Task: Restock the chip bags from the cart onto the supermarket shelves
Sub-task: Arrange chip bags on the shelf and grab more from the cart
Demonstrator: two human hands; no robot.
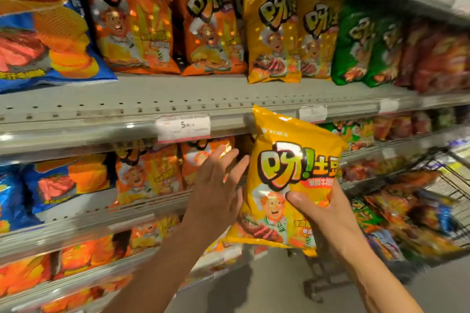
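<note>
my right hand (328, 208) grips a yellow chip bag (292, 175) by its lower right side, thumb pressed across the front over the printed chef and the other fingers wrapped behind it. the bag stands upright in the air in front of the shelf edge (101, 119), its top corner overlapping the price rail near a white price tag (183, 127). my left hand (218, 185) is spread with fingers straight, holding nothing, just beside the bag's left edge and in front of the orange bags (150, 175) on the lower shelf. on the shelf above stand matching yellow bags (273, 33), with orange ones to their left and green bags (356, 43) to their right. the cart (417, 211), at lower right, holds mixed bags.
</note>
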